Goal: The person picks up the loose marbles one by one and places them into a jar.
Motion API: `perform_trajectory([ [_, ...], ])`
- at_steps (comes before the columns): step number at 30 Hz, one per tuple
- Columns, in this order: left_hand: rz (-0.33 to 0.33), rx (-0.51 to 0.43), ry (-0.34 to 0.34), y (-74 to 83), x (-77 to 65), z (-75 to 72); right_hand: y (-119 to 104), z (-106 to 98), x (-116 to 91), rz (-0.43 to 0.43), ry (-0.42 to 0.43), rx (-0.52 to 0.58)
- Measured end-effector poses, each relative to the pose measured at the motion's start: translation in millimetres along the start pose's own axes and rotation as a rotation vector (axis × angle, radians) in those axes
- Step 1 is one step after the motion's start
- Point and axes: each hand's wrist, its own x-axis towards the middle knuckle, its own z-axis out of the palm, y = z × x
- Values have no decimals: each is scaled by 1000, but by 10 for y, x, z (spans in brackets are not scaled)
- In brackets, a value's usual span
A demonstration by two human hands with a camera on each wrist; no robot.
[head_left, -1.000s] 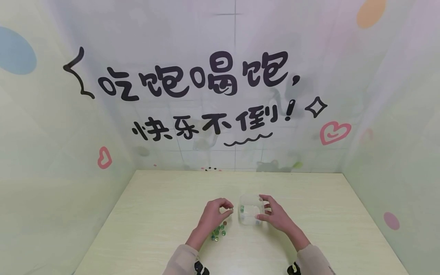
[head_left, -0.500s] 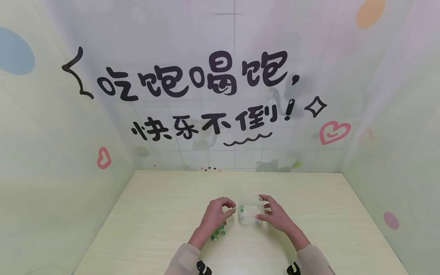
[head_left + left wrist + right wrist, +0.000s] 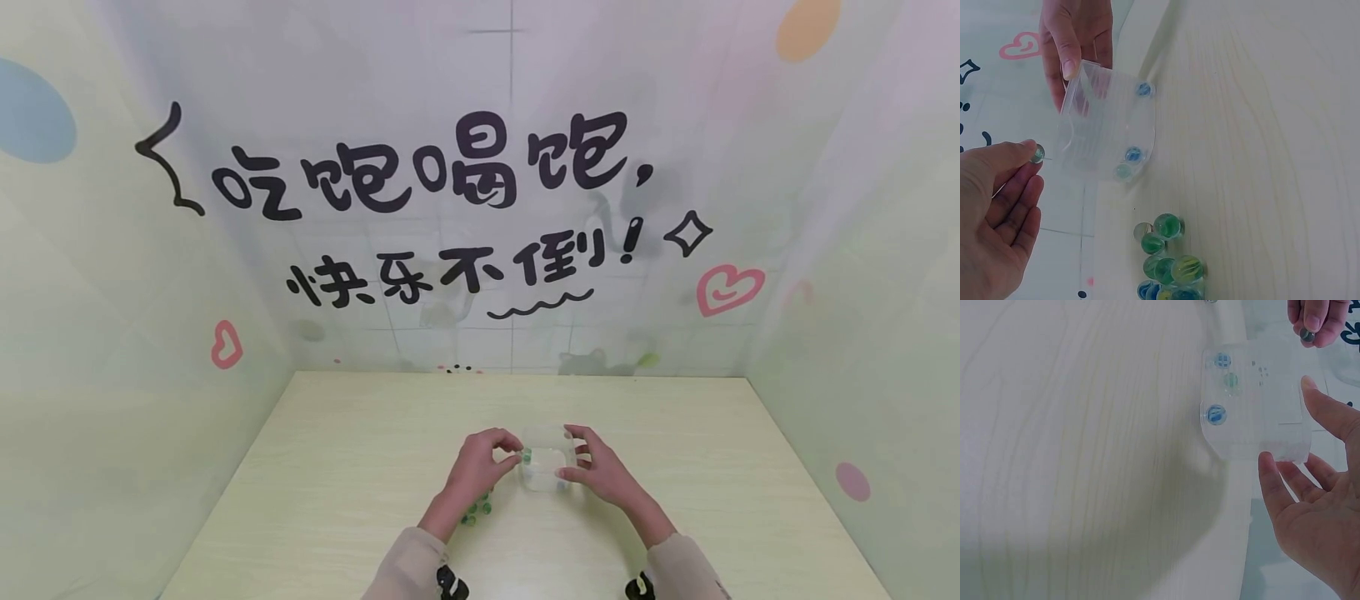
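Observation:
Between thumb and fingertip, my left hand (image 3: 480, 462) pinches a greenish glass marble (image 3: 1037, 154), held just beside the rim of a clear plastic container (image 3: 1266, 434). The container stands upright on the table. My right hand (image 3: 600, 473) holds its right side, with the thumb at the near side and fingers at the far side. Inside, on the bottom, lie two blue marbles (image 3: 1216, 414) and a pale green one (image 3: 1230, 380). A cluster of loose marbles (image 3: 1166, 269), green, blue and yellow-streaked, sits on the table, partly hidden by my left forearm in the head view.
The light wood-grain table (image 3: 337, 500) is enclosed by pale printed walls (image 3: 480, 75) at the back and both sides. Black lettering and pink hearts decorate them. Dark wrist straps (image 3: 452, 583) show below both sleeves.
My left hand has moved right, carrying the pinched marble up to the container's left rim. My right hand and the container stay in place.

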Motion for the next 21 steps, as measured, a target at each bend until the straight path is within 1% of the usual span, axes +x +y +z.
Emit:
perform_trajectory([
  [13, 10, 21, -12, 52, 42, 57, -15, -6, -8, -11, -6, 20],
  [21, 10, 20, -32, 102, 64, 89, -26, -11, -15, -12, -3, 8],
])
